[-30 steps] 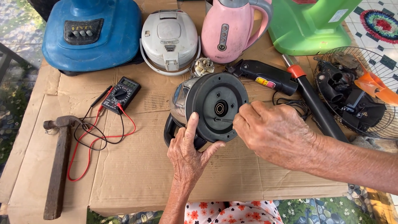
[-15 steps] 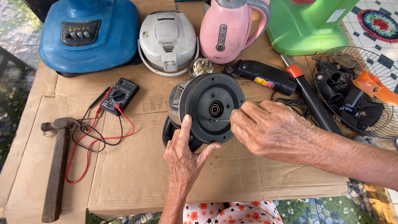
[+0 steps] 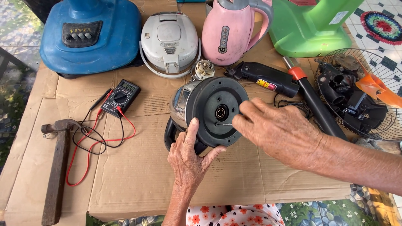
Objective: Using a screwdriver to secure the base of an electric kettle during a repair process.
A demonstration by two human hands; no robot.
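A steel electric kettle [image 3: 209,106] lies on its side on the cardboard, its black round base facing me. My left hand [image 3: 188,157] grips the lower rim of that base, thumb pressed on the black plastic. My right hand [image 3: 278,132] comes in from the right and holds a thin screwdriver [image 3: 224,124] whose tip rests on the base just below the centre socket. The tool's handle is hidden inside my fingers.
A multimeter [image 3: 120,97] with red and black leads and a hammer [image 3: 56,167] lie at left. Behind stand a blue fan base [image 3: 90,37], a white rice cooker [image 3: 169,42], a pink kettle [image 3: 230,31] and a green base [image 3: 312,29]. A black tool [image 3: 268,77] and fan grille [image 3: 360,94] sit right.
My right hand has shifted slightly left and the screwdriver tip now rests on the kettle's base. The left hand keeps its grip on the rim.
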